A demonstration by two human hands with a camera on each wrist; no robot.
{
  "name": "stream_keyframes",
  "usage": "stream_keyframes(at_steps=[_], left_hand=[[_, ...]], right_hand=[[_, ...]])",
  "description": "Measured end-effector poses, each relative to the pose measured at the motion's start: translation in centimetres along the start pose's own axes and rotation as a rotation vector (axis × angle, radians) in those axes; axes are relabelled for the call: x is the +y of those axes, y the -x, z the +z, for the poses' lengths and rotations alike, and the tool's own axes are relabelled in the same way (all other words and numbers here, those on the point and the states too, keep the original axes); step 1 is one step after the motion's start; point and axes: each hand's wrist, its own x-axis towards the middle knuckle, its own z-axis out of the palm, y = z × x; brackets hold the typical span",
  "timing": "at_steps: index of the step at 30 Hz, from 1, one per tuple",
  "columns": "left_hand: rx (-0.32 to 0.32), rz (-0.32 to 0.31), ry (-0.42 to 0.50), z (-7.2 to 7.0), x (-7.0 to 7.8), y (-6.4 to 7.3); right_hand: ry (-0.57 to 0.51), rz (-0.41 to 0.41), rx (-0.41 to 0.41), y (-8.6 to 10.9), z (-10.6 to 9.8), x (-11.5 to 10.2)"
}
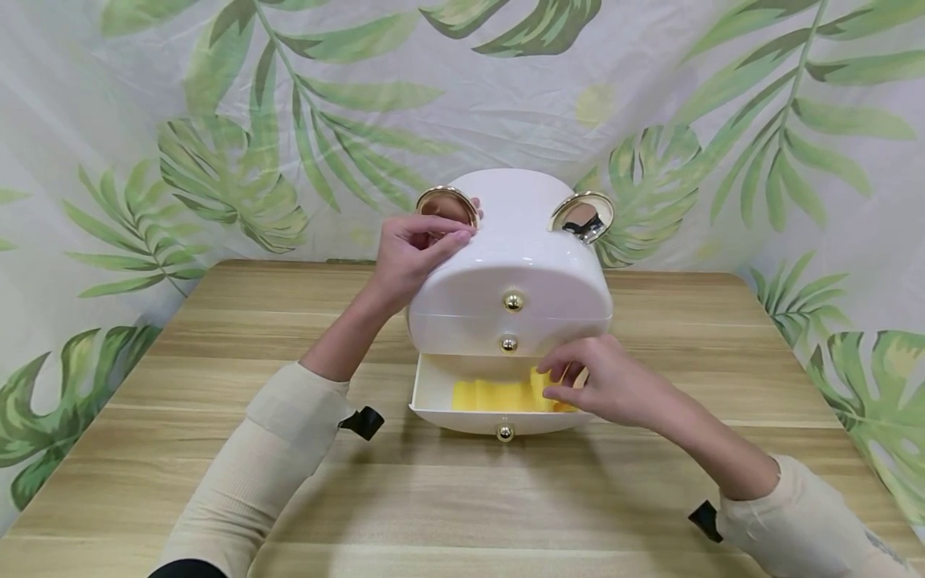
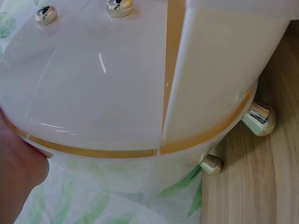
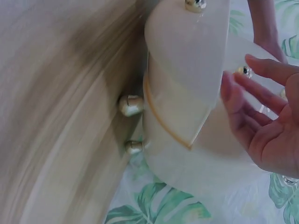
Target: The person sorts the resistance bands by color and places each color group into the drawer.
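A glossy white drawer box (image 1: 516,217) with gold-rimmed ears stands on the table, its bottom drawer (image 1: 433,381) pulled out. My left hand (image 1: 408,253) grips the left ear (image 1: 446,206), thumb in front and fingertips showing past its rim. Inside the drawer lies a soft-looking, wavy yellow piece (image 1: 491,395), its right end raised. Over that end hovers my right hand (image 1: 610,381), fingers bent loosely. The right wrist view shows a gap between this hand's thumb (image 3: 268,69) and fingers, with no yellow between them. The drawer wall hides the yellow piece there.
The upper drawers are closed, with gold knobs (image 1: 513,302). Gold ball feet (image 3: 131,105) raise the box off the wooden table (image 1: 462,506). Behind stands a leaf-patterned cloth (image 1: 506,104). Black straps (image 1: 364,423) stick out from the sleeves.
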Motion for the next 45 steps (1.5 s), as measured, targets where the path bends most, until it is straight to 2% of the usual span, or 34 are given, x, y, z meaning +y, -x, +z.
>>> stream_keyframes(at_steps=[4,8,10,12,16,18,29,37,45], left_hand=[[-0.003,-0.001,0.007,0.0,0.1,0.0],[-0.006,-0.002,0.010,0.0,0.1,0.0],[-0.005,-0.001,0.016,0.0,0.1,0.0],[-0.003,0.001,0.023,0.0,0.1,0.1],[-0.005,-0.001,0.037,0.1,0.0,0.0],[-0.006,0.001,0.042,0.1,0.0,0.0],[0.001,0.013,0.042,0.0,0.0,0.0],[-0.008,0.016,0.013,-0.1,0.1,-0.1],[-0.002,-0.008,0.016,-0.1,0.2,0.0]], right_hand=[[-0.156,-0.060,-0.074,0.5,0.5,-0.6],[-0.340,-0.046,-0.258,0.9,2.1,-1.3],[-0.349,-0.032,-0.332,1.1,3.2,-1.4],[-0.299,-0.038,-0.367,1.2,4.3,-1.3],[-0.127,-0.103,-0.315,1.3,6.2,-0.8],[-0.096,-0.125,-0.270,1.3,6.8,-0.6],[-0.118,-0.162,-0.108,0.8,8.5,0.6],[-0.114,-0.169,-0.070,0.3,8.7,1.0],[-0.085,-0.156,-0.061,-0.7,8.5,1.5]])
